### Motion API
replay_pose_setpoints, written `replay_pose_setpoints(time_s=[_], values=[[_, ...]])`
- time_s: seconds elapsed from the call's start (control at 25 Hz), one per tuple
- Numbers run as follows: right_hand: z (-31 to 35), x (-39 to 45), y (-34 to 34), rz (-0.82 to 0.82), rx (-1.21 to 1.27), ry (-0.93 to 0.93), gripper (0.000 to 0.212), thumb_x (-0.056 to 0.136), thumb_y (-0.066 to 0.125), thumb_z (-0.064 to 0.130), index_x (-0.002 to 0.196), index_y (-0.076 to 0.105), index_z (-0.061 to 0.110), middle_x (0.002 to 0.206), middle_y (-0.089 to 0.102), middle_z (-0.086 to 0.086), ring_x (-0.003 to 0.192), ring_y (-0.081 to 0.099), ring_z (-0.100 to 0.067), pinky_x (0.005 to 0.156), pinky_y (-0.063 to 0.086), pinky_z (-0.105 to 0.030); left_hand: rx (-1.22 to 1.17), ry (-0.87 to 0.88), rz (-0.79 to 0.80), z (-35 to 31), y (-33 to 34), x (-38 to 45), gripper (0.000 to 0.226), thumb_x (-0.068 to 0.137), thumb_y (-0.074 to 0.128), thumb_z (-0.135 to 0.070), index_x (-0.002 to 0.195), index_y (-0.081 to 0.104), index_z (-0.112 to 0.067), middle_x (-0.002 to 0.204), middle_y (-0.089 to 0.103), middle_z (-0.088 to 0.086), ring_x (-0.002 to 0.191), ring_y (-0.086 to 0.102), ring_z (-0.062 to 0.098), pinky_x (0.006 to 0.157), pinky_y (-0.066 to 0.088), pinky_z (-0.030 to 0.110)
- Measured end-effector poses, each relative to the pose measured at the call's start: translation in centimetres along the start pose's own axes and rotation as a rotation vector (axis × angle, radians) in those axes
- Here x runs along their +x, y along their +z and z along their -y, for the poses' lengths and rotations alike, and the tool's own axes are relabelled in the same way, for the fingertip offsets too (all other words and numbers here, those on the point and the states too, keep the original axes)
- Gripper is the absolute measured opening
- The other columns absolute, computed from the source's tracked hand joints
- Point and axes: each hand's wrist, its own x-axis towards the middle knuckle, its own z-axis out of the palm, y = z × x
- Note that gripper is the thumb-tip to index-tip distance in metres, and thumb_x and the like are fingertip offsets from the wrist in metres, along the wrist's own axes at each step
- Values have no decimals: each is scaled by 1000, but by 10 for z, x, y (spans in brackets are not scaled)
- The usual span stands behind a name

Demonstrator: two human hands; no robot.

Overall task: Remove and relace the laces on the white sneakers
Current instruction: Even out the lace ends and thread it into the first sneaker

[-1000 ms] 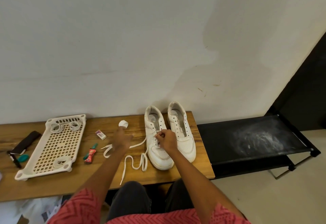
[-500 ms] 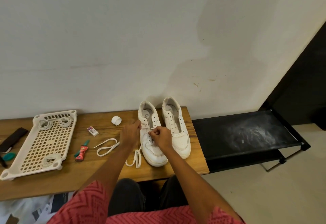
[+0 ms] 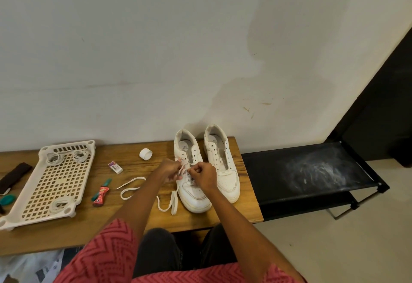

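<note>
There, on the wooden desk point(image 3: 133, 227), two white sneakers stood side by side with their heels toward the wall. The left sneaker point(image 3: 191, 184) was the one being worked on; the right sneaker point(image 3: 223, 171) stood touching it or just beside it, its eyelets bare. The left hand point(image 3: 170, 171) had its grip pinched on the lace point(image 3: 174, 202) above the left sneaker's eyelets, and the right hand point(image 3: 204, 174) had its fingers curled, its grip closed on the same lace near the tongue. From the hands the lace hung down and lay in a loop on the desk beside the sneaker's toe. A second lace point(image 3: 131, 188) lay loose on the desk, left of the forearm. Farther left lay a small red tube point(image 3: 101, 195), a little white box point(image 3: 115, 167) and a white roll point(image 3: 145, 154) near the wall. A cream plastic tray point(image 3: 13, 213) with a lattice floor sat at the left, holding three coiled cords. A black rack point(image 3: 278, 195) stood against the desk's right end, its top smeared with white dust.
</note>
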Motion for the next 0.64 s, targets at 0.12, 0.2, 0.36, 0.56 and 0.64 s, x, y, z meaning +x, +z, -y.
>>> replay_pose_setpoints(time_s=[0.12, 0.2, 0.36, 0.56, 0.64], values=[[-3, 1, 1, -1, 20, 11, 11, 82, 72, 13, 76, 64, 10, 63, 59, 3, 66, 65, -23, 64, 59, -39, 10, -7, -30, -2, 2, -1, 32, 96, 50, -32, 76, 55, -7, 62, 54, 5, 25, 44, 3, 29, 29, 12], [-3, 0, 1, 0, 45, 22, 11, 82, 72, 13, 76, 64, 9, 65, 61, 0, 67, 67, -27, 62, 59, -42, 13, -4, -22, -3, 2, -1, 27, 94, 55, -28, 76, 56, -8, 62, 53, 4, 29, 42, 3, 30, 28, 12], [-1, -1, 0, 0, 47, 24, 10, 82, 72, 13, 78, 66, 5, 71, 65, -7, 66, 65, -22, 61, 59, -39, 109, 102, 0, 0, 3, 1, 23, 93, 56, -23, 76, 56, -8, 66, 54, 4, 51, 45, 11, 41, 32, 17], [1, -2, -2, 15, 21, 29, 24, 83, 71, 11, 64, 57, 16, 64, 60, 0, 56, 60, -14, 57, 58, -32, 1238, 847, -276, 7, -8, 4, 19, 97, 49, -20, 105, 64, -11, 104, 64, 5, 98, 56, 19, 72, 41, 23], [1, -3, -2, 17, 19, 25, 27, 83, 71, 10, 63, 56, 20, 62, 59, 2, 56, 63, -18, 57, 59, -36, 1675, 1030, -356, 15, -12, 7, 27, 97, 45, -13, 123, 53, -18, 122, 56, 2, 120, 47, 21, 85, 43, 24]])
